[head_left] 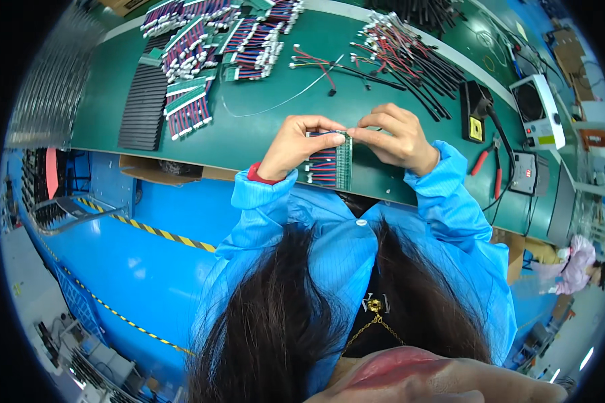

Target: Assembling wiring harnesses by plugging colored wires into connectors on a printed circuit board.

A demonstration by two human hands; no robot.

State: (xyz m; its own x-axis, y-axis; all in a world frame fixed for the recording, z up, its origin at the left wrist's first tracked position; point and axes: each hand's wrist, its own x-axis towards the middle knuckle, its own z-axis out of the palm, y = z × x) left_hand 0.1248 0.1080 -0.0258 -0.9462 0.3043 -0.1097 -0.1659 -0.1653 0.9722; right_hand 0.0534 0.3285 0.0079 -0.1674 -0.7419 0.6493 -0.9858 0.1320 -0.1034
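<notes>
Two left fingers point(327, 140) pinch the green board's point(343, 168) far end; right fingers point(375, 138) nearly meet, hold unclear.

Left hand point(292, 149) holding green circuit-board panel with coloured wires point(343, 164) over green worktop point(249, 144); right hand point(402, 140) pinching fingers point(373, 136) together at panel's far end. Dark grey flat strips point(143, 101) lying left; red-handled pliers point(496, 144) lying right, near black soldering-iron stand point(474, 104).

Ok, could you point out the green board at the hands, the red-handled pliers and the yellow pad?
Green board point(343, 168): head view, on its lower uncovered part.
Red-handled pliers point(479, 163): head view, on one red handle.
Yellow pad point(476, 129): head view, on its middle.
</notes>
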